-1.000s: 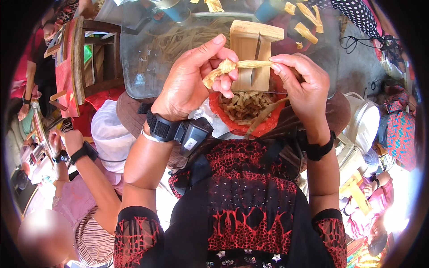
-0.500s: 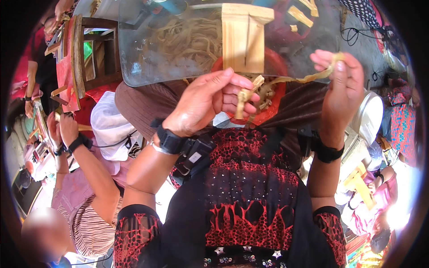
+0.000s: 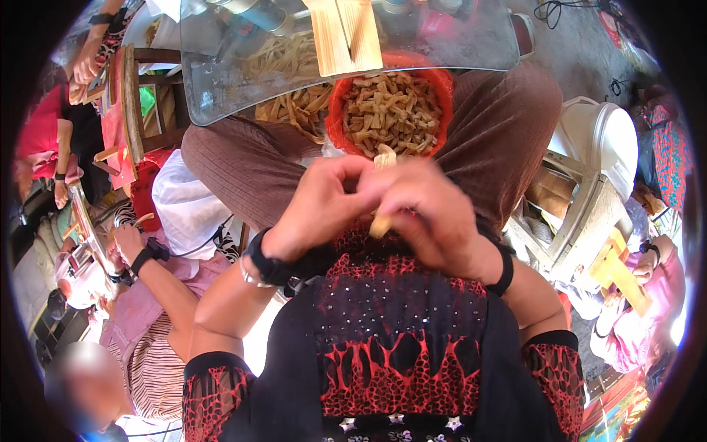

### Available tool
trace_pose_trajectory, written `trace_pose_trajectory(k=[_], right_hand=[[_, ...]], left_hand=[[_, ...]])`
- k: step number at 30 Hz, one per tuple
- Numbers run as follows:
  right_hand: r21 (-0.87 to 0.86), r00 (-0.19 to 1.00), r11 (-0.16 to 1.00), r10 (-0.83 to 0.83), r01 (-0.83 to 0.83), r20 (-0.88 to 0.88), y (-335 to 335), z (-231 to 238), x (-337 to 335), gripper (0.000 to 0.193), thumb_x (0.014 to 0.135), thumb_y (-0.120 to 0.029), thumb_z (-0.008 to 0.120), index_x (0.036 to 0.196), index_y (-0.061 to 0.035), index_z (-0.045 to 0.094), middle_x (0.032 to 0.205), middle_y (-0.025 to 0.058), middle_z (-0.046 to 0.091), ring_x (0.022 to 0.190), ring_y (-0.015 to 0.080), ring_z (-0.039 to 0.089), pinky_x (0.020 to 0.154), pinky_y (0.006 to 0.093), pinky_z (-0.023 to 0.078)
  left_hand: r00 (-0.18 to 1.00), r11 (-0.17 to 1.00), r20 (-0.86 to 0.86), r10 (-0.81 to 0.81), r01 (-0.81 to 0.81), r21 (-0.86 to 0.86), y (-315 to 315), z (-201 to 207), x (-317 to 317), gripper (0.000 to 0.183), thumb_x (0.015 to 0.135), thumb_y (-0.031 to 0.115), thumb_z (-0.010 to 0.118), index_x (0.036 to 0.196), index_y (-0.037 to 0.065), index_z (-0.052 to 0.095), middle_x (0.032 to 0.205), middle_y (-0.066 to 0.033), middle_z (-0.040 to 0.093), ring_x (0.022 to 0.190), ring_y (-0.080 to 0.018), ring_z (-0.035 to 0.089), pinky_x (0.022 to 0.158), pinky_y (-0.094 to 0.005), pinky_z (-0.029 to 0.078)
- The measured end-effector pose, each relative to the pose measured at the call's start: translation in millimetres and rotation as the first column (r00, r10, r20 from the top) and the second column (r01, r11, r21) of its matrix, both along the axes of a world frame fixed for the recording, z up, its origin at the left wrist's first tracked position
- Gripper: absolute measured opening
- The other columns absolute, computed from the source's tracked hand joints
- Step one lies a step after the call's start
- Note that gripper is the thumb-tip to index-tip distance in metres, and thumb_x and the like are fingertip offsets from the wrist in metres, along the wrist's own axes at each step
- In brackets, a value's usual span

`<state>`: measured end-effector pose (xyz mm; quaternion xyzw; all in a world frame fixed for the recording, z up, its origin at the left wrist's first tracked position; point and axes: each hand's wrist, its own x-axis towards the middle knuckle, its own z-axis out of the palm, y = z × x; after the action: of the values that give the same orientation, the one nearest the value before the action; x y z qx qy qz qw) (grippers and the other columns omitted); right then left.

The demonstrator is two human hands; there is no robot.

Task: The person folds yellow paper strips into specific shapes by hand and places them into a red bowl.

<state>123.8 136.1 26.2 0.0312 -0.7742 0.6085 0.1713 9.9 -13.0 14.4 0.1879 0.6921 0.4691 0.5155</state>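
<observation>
My left hand (image 3: 324, 202) and my right hand (image 3: 438, 217) meet in front of my chest. Between them is a small tan bundle of folded strip (image 3: 384, 156), its ends showing above and below the fingers. My left thumb and fingers pinch it. Motion smears my right hand, whose fingers curl over the bundle and hide its middle. Just beyond, between my legs, a red bowl (image 3: 336, 121) holds many similar tan bundles (image 3: 390, 110). Long loose tan strips (image 3: 298, 110) lie left of the bowl, partly under the glass.
Over the bowl's far side reaches a glass tabletop (image 3: 228, 85) bearing a slotted wooden block (image 3: 335, 44). A wooden chair (image 3: 131, 103) and a white bag (image 3: 184, 195) are at left. To the right stand a white bucket (image 3: 618, 140) and a stool (image 3: 567, 221). Co-workers sit on both sides.
My right hand has come in from the far right, where it held out a strip's tail, and now meets my left at the bundle. The view has shifted, showing more of the bowl.
</observation>
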Motion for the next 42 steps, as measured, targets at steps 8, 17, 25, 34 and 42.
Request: trace_pose_trajectory(k=[8, 17, 25, 34, 42], right_hand=[[-0.421, 0.839, 0.864, -0.004, 0.277, 0.545, 8, -8, 0, 0.017, 0.097, -0.016, 0.055, 0.098, 0.0009, 0.056, 0.085, 0.0058, 0.066, 0.078, 0.0085, 0.060, 0.069, 0.0246, 0.048], [-0.325, 0.898, 0.946, 0.124, 0.022, 0.421, 20, -11, 14, 0.012, 0.086, -0.010, 0.065, 0.091, 0.0009, 0.065, 0.083, -0.0005, 0.060, 0.073, 0.0064, 0.055, 0.066, 0.0209, 0.044], [-0.747, 0.924, 0.646, 0.171, 0.157, 0.341, 16, -29, 9, 0.018, 0.089, -0.010, 0.065, 0.103, 0.0013, 0.065, 0.098, 0.0029, 0.059, 0.088, 0.0097, 0.057, 0.076, 0.0227, 0.047], [-0.503, 0.890, 0.862, 0.188, 0.053, 0.415, 22, -3, -7, 0.036, 0.077, 0.000, 0.076, 0.112, 0.0013, 0.066, 0.101, 0.0062, 0.066, 0.087, 0.0110, 0.062, 0.076, 0.0223, 0.050], [-0.113, 0.947, 0.991, -0.038, 0.078, 0.319, 35, 1, -7, 0.017, 0.075, 0.002, 0.075, 0.091, -0.0001, 0.073, 0.082, 0.0068, 0.067, 0.074, 0.0123, 0.061, 0.065, 0.0223, 0.046]], left_hand=[[0.418, 0.955, -0.908, 0.002, 0.269, 0.126, 16, 52, 2, 0.016, 0.066, 0.000, 0.069, 0.080, 0.003, 0.063, 0.086, -0.0090, 0.064, 0.077, -0.0278, 0.062, 0.066, -0.0368, 0.051], [0.707, 0.966, -0.707, -0.015, 0.194, 0.173, 13, 46, 0, 0.017, 0.071, -0.004, 0.073, 0.084, 0.003, 0.063, 0.084, -0.0078, 0.066, 0.066, -0.0177, 0.064, 0.060, -0.0276, 0.050], [0.834, 0.965, -0.528, 0.160, -0.021, 0.260, 12, 28, 8, 0.017, 0.075, -0.002, 0.074, 0.088, 0.002, 0.064, 0.077, -0.0029, 0.059, 0.068, -0.0076, 0.057, 0.054, -0.0204, 0.045], [0.937, 0.865, 0.108, 0.331, -0.348, 0.363, -4, 18, 3, 0.008, 0.082, -0.001, 0.073, 0.083, -0.002, 0.065, 0.074, -0.0048, 0.063, 0.059, -0.0090, 0.059, 0.055, -0.0194, 0.048], [0.898, 0.813, 0.277, 0.343, -0.432, 0.392, -33, 10, -20, 0.009, 0.086, 0.002, 0.069, 0.086, -0.001, 0.061, 0.080, -0.0067, 0.065, 0.065, -0.0084, 0.062, 0.058, -0.0186, 0.051]])
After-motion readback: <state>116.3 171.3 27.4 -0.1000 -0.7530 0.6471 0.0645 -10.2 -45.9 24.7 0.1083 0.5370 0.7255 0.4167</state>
